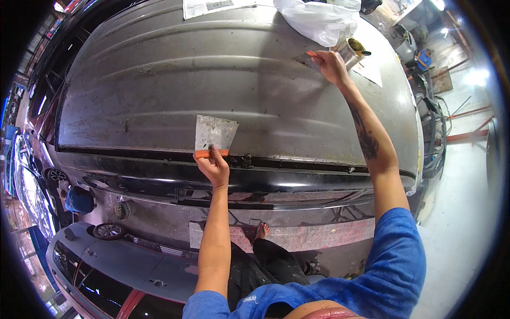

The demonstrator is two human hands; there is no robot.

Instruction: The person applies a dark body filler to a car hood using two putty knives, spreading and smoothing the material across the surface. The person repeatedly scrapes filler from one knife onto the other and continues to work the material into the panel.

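A blue short-sleeved shirt (340,297) shows its right sleeve (397,244) at four o'clock, its left sleeve (207,306) near half past six and a small pale marking (249,299) at six. Dark trousers (273,266) and a bare foot (262,231) lie toward six. An irregular tattoo (366,139) marks the right forearm (373,119) near three.

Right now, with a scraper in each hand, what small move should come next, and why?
I'd perhaps bring the right hand, with its orange-handled scraper, toward the left hand: the two are well apart, and the left's broad scraper shows a smudged face that could serve for wiping.
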